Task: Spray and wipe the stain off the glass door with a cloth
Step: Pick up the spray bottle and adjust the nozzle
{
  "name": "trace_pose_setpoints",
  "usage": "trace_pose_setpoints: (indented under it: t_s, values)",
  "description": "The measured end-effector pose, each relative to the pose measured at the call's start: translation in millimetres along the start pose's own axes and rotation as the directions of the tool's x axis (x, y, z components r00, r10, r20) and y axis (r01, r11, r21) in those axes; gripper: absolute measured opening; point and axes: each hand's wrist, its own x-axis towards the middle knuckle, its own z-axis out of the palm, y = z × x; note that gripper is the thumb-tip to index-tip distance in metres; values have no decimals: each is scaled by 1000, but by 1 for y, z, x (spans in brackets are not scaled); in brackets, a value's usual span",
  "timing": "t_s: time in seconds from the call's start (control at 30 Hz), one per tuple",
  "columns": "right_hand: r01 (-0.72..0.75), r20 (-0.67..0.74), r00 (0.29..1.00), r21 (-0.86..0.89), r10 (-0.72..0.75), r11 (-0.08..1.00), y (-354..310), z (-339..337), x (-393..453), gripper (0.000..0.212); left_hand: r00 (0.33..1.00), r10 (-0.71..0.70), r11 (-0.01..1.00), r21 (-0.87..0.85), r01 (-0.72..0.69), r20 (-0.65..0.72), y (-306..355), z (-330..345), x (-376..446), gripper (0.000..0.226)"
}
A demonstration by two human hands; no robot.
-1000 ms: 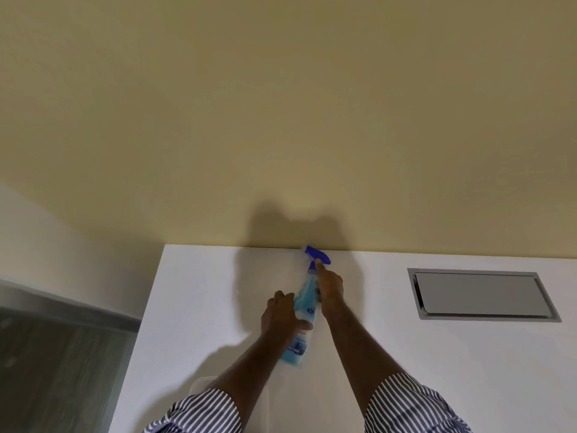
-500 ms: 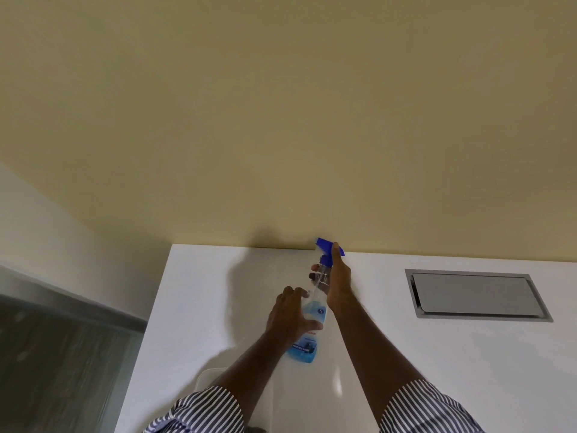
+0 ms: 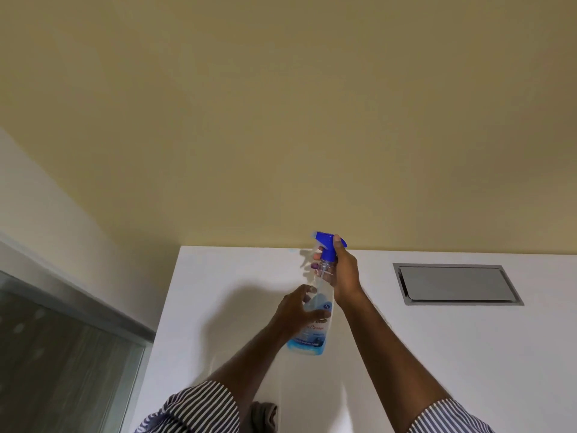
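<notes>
A clear spray bottle [image 3: 313, 334] with pale blue liquid and a blue trigger head [image 3: 327, 245] is held upright in front of a white surface. My left hand [image 3: 296, 314] wraps around the bottle's body. My right hand [image 3: 342, 273] grips the neck, its fingers at the trigger. A grey cloth [image 3: 263, 415] shows at the bottom edge, between my arms. A glass panel [image 3: 62, 364] with pale spots lies at the lower left, well apart from both hands.
A grey rectangular vent [image 3: 456, 284] is set into the white surface [image 3: 468, 354] to the right of my hands. A yellowish wall [image 3: 281, 120] fills the upper view. A grey metal frame [image 3: 93, 307] borders the glass panel.
The bottle has been lifted off the white surface and stood more upright. My right hand moved from the trigger head's side to a grip around the neck. The view shifted slightly.
</notes>
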Motion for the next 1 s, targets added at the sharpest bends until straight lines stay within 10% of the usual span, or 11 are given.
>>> trace_pose_setpoints:
  t_s: [0.3,1.0]
  values:
    - [287,14,958,-108,-287,952,-6,2,-65,50,993,102,970,-227,-86,59,16,-15,-55,60]
    - [448,155,892,-171,-425,878,41,67,-199,48,980,194,978,-70,-196,-32,-49,-83,-161,54]
